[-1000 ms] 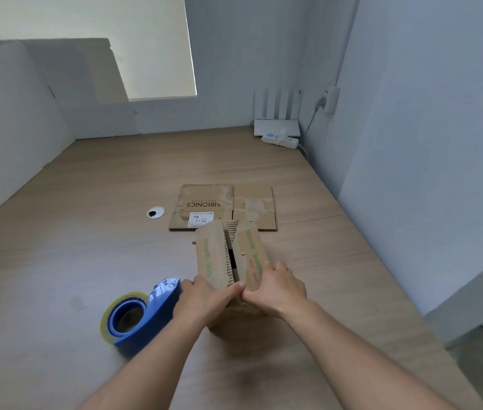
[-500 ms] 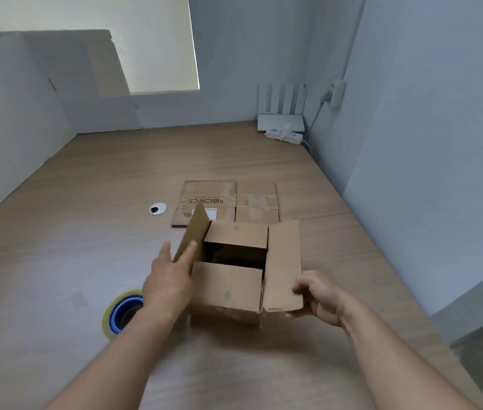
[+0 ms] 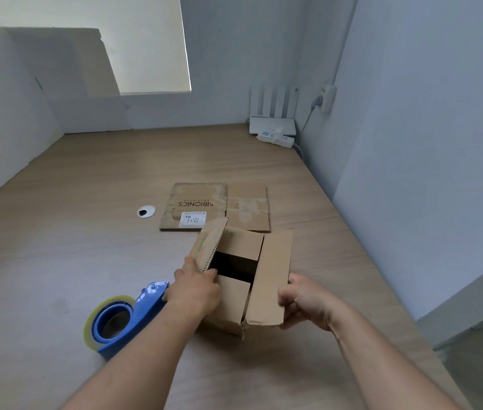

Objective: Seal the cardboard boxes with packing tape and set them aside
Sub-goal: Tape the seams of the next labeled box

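A small brown cardboard box [image 3: 231, 300] stands on the wooden table [image 3: 86, 202] in front of me, its top partly open with a dark gap between the two short inner flaps. My left hand [image 3: 194, 288] pinches the lower end of the raised left flap [image 3: 209, 245]. My right hand [image 3: 305, 301] grips the outer edge of the right flap [image 3: 272, 276], which lies nearly flat over the box. A blue tape dispenser [image 3: 122, 316] with a yellowish roll of packing tape lies just left of the box, beside my left wrist.
A flattened cardboard box [image 3: 216, 207] printed SIBIONICS lies behind the box. A round cable grommet [image 3: 146, 211] sits in the tabletop to its left. A white router [image 3: 272, 125] and power strip [image 3: 275, 139] occupy the far right corner. White walls close off the left, back and right.
The flaps were spread open from upright. The right flap has since come down over the box under my right hand, and my left hand now pinches the left flap. The view moved closer.
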`<state>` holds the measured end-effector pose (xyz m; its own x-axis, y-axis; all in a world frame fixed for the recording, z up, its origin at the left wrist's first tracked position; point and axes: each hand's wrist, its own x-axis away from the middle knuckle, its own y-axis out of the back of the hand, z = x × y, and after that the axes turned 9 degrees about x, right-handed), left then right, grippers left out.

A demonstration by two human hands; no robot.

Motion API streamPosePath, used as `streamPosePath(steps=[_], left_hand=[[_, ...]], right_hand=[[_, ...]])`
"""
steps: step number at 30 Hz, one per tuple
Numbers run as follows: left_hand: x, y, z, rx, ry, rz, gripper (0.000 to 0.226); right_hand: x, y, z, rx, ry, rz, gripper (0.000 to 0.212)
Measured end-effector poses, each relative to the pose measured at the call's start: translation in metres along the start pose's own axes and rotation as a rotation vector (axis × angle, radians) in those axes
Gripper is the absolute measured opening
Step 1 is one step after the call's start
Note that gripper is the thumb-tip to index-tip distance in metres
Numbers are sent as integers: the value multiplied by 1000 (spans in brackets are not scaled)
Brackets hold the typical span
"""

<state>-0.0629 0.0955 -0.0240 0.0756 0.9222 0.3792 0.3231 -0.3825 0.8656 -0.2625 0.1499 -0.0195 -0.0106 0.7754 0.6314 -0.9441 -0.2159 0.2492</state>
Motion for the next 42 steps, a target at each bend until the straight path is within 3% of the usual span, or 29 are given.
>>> streamPosePath(steps=[2,4,6,9,12,14,17,19,21,25,32,34,38,40,42], left_hand=[[1,5,-3,23,-9,4,35],[3,10,-1,69,11,43,46],[5,15,2,124,31,44,51],[16,20,-1,8,-33,-75,48],[24,21,-1,-64,-125,-213,41],[25,22,10,-3,-148,-245,36],[27,31,29,18,-187,-328,38],[25,38,41,-57,-147,-405,47],[25,43,48,-81,-4,-358,50],[31,29,55,74,198,-358,56],[33,25,43,645,330,-474,88],[33,20,27,719,332,-339,103],[30,-9,1,525,397,8,118],[27,-15,-1,480,411,61,112],[23,-12,4,550,367,70,87]], right_hand=[[-5,1,0,237,-59,-209,68],[-9,7,5,766,-59,-441,91],[-12,7,19,1106,78,-520,84],[-24,2,43,1269,122,-396,58],[-34,-10,55,1311,-8,-268,97],[-38,-19,59,1446,-16,-240,110],[-36,-28,60,1633,17,-148,81],[-31,-30,60,1587,107,-107,50],[-26,-26,60,1434,180,-106,36],[-27,-5,55,1095,204,-371,32],[-11,10,18,956,158,-658,41],[-7,12,13,919,97,-696,41],[1,2,9,942,105,-718,41],[3,0,9,946,110,-727,41],[1,4,8,922,90,-733,41]])
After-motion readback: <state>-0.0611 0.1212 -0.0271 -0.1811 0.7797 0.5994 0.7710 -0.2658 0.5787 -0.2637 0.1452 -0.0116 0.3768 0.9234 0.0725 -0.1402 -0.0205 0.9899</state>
